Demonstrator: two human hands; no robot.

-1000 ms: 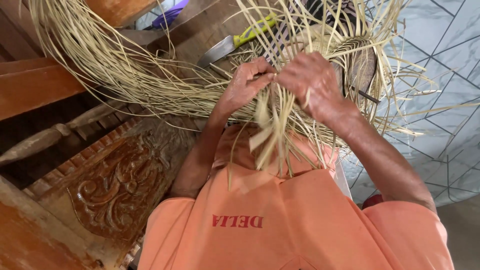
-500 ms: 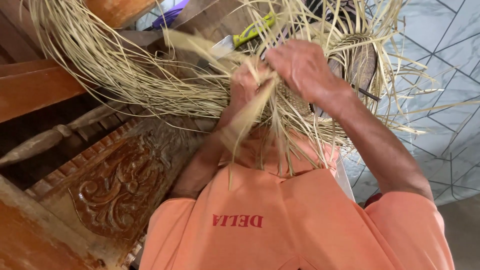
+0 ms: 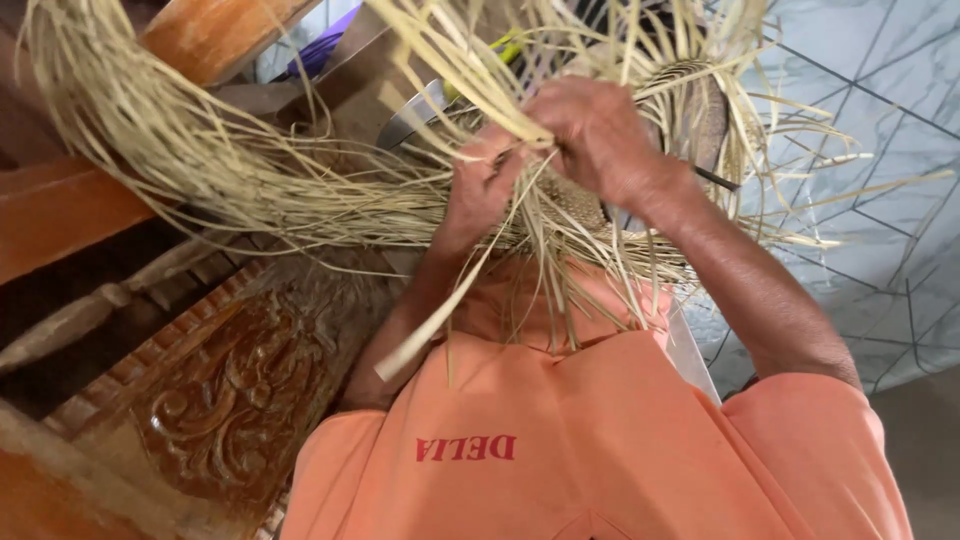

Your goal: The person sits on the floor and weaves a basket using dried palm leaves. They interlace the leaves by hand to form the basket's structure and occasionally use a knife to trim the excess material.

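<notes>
Both hands work a mass of pale straw strips (image 3: 250, 190) held over my lap. My left hand (image 3: 482, 188) pinches a few strips between thumb and fingers. Touching it from the right, my right hand (image 3: 598, 138) is closed around a bunch of strips that fans up and to the left. Beneath and behind the hands is a partly woven straw piece (image 3: 695, 105) with a curved rim, its loose ends sticking out all round. One flat strip (image 3: 430, 320) hangs down across my orange shirt (image 3: 560, 450).
A knife with a grey blade (image 3: 412, 112) and a yellow-green handle (image 3: 510, 45) lies behind the straw. Carved dark wooden furniture (image 3: 225, 400) and an orange-brown beam (image 3: 70, 210) fill the left. Pale tiled floor (image 3: 880, 150) is on the right.
Both hands have shifted slightly up. The right hand has drawn a bunch of strips upward to the left, and the left hand has closed in beside it on a few strands.
</notes>
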